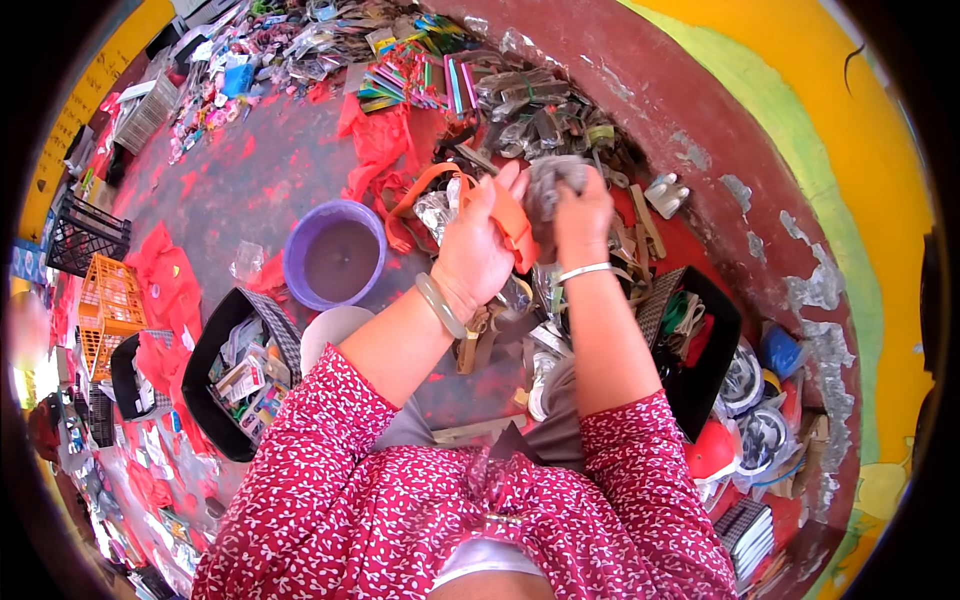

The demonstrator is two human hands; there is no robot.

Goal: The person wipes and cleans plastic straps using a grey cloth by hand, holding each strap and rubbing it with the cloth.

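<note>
- Orange strap [512,222] is lying across the left hand [478,248], running from the palm down past the thumb side; its far loop [425,180] is arching left toward the red cloth [375,140].
- Left hand is showing its palm side, fingers spread and partly curled around the strap; a pale green bangle [440,305] is sitting on that wrist.
- Right hand [582,215] is closing tightly around a grey crumpled wad [555,180], held just right of the left hand's fingertips; whether the wad is cloth or plastic, cannot tell. A thin silver bangle [585,270] is circling that wrist.
- The two hands are working close together, nearly touching, raised above the floor clutter.
- Directly beyond the hands: a heap of grey and silver packets [540,105], with coloured sticks [400,80] lying further left.
- Left of the hands: a purple bucket [335,258] is standing upright on the floor; a white bowl [335,325] is sitting just near of it.
- Near left: a black tray [215,350] is holding small packaged items.
- Right: a second black tray [715,360] is holding mixed goods; round silver items [745,375] are lying beside it.
- Far left edge: an orange crate [110,305] and a black crate [85,235] are standing side by side.
- Red patterned sleeves [320,440] are filling the near field.
</note>
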